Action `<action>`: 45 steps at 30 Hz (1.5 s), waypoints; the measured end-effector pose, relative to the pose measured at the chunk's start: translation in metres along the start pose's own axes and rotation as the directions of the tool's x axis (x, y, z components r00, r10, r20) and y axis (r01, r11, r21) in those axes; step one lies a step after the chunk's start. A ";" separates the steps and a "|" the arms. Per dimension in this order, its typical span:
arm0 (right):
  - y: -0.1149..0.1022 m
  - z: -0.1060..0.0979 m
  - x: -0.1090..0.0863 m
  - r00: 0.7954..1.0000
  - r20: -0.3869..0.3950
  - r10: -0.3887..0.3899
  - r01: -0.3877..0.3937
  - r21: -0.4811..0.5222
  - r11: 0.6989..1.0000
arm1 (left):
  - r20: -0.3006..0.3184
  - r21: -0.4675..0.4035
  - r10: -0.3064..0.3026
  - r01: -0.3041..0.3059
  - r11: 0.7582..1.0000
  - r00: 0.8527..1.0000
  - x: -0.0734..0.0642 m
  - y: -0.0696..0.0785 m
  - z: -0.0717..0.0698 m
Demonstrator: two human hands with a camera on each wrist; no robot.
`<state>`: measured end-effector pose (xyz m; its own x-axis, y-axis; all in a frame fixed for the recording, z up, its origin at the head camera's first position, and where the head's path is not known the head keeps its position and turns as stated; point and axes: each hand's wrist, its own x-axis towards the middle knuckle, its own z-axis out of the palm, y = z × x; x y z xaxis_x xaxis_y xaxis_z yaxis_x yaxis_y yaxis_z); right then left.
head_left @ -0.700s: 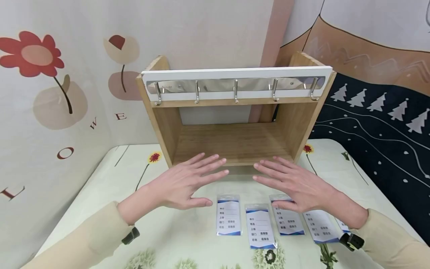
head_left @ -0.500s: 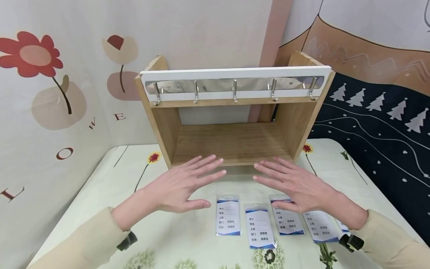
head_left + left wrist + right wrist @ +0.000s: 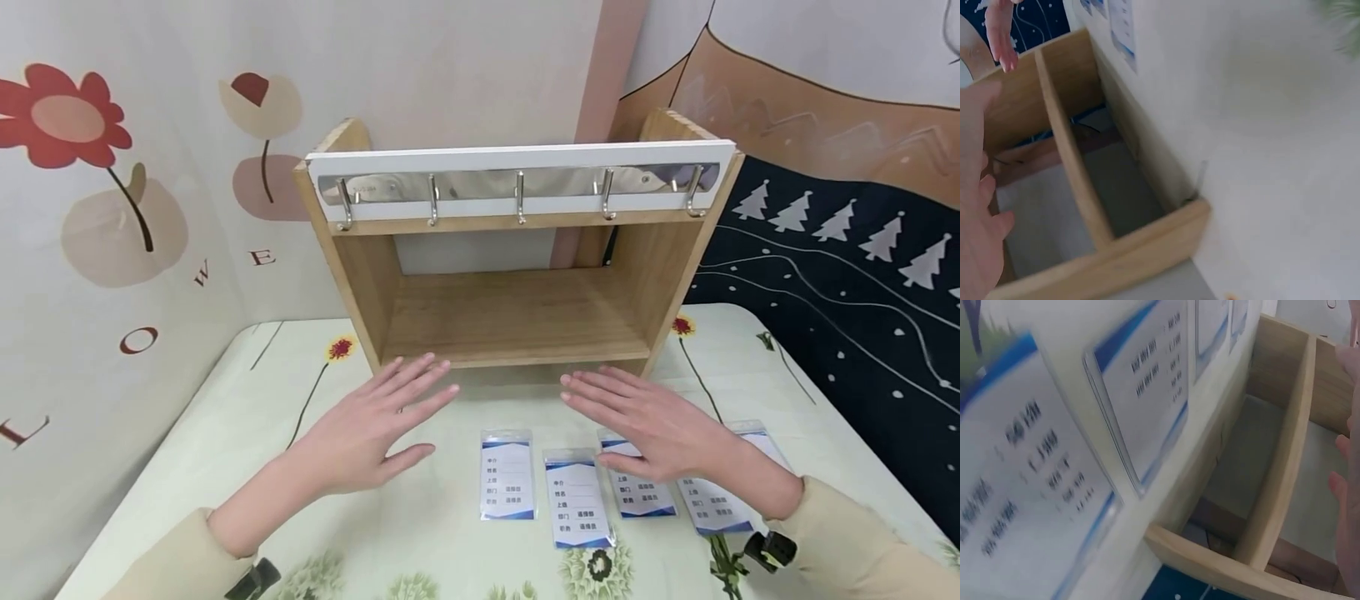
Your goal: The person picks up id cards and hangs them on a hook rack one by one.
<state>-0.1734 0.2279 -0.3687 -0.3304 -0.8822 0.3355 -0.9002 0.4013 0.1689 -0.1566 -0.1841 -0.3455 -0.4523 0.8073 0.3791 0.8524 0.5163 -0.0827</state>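
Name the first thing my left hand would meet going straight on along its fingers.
Probably the wooden shelf, low down at its front: your left hand points forward and rightward. Depth is unclear, so contact might come farther inside.

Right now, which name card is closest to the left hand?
The leftmost card in the head view is closest to the left hand; the other cards all lie farther right.

Backdrop (image 3: 480,75), pale, printed with red flower (image 3: 67,118) and dark-red letters (image 3: 127,346); navy panel (image 3: 795,333), at right, with white trees (image 3: 834,223); tablecloth (image 3: 405,533), pale green, flower-patterned.
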 end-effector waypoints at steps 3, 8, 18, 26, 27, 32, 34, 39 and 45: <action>-0.004 0.006 0.000 1.000 0.005 0.020 -0.020 0.018 1.000 | -0.116 -0.002 -0.036 0.036 0.999 0.993 -0.011 -0.005 0.007; -0.011 0.012 0.002 0.995 0.042 0.087 -0.090 0.072 0.993 | -0.329 -0.076 -0.123 0.103 0.992 0.936 -0.024 -0.009 0.018; -0.020 0.024 0.011 0.963 0.133 0.235 -0.260 0.228 0.938 | -0.602 -0.309 -0.377 0.229 0.923 0.704 -0.037 -0.017 0.041; -0.020 0.038 0.020 0.894 0.241 0.378 -0.446 0.397 0.802 | -0.548 -0.418 -0.583 0.407 0.812 0.600 -0.039 -0.022 0.046; -0.020 0.040 0.021 0.886 0.255 0.388 -0.463 0.414 0.784 | -0.528 -0.440 -0.609 0.422 0.792 0.592 -0.039 -0.022 0.046; -0.022 0.050 0.028 0.863 0.283 0.419 -0.505 0.489 0.711 | -0.315 -0.644 -0.782 0.483 0.593 0.538 -0.041 -0.023 0.048; -0.023 0.054 0.032 0.858 0.280 0.430 -0.512 0.509 0.692 | -0.212 -0.726 -0.833 0.488 0.484 0.511 -0.041 -0.026 0.049; -0.025 0.063 0.044 0.842 0.281 0.460 -0.536 0.529 0.658 | -0.077 -0.827 -0.900 0.476 0.298 0.430 -0.040 -0.031 0.054; -0.028 0.070 0.054 0.830 0.280 0.483 -0.549 0.562 0.619 | -0.004 -0.881 -0.922 0.435 0.187 0.387 -0.035 -0.033 0.062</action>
<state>-0.1859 0.1515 -0.4202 -0.7882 -0.6072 0.1005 -0.5347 0.5946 -0.6005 -0.1849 -0.2113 -0.4137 -0.9599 -0.1647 0.2270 0.1936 0.1961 0.9613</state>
